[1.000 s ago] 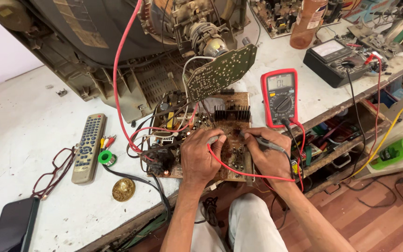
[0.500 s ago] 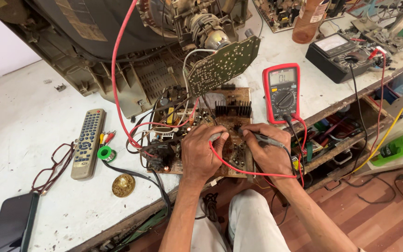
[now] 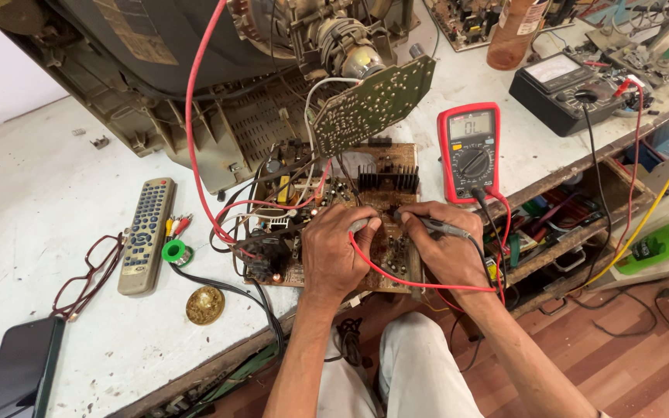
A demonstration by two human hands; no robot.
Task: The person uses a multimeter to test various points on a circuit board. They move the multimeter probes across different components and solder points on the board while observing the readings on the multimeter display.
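My left hand (image 3: 334, 251) pinches the red probe (image 3: 359, 225) and my right hand (image 3: 447, 248) the black probe (image 3: 435, 225), tips on the brown circuit board (image 3: 385, 248) at frame centre. Both hands have barely shifted; the red multimeter (image 3: 470, 151), upper right, shows a reading.
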